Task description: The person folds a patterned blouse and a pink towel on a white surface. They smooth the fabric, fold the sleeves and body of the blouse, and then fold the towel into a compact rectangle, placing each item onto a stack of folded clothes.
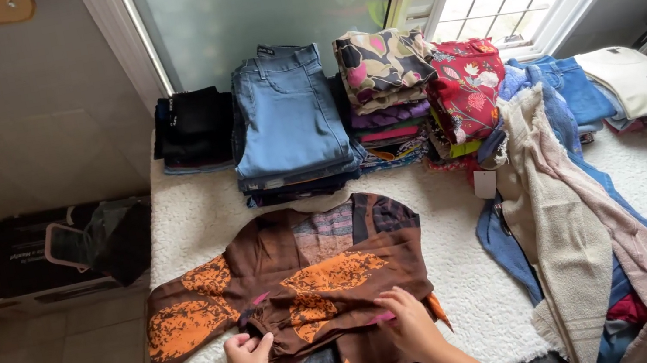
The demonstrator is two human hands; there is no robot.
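1. Hands: left hand (248,359) pinches a fold of the brown and orange garment (300,301) near its lower left; fingers closed on cloth. Right hand (409,324) presses flat on the same garment at its lower right, fingers spread, grip on the fabric not clear.
2. Garment lies spread on the white fuzzy cover of the table (464,272), near the front edge, left sleeve hanging over the table's left side.
3. Behind it, in a row by the window: black stack (195,129), folded jeans stack (287,117), patterned stack (386,91), red floral piece (466,85).
4. Right: loose heap of unfolded clothes (581,233), beige fleece on top, blue denim under it, trailing off the front edge.
5. Risks, my read: overhanging sleeve could drag the garment off the left side if released; fuzzy cover may snag and bunch the fold; the patterned stack looks uneven and could tip; the loose heap could slide off the front.
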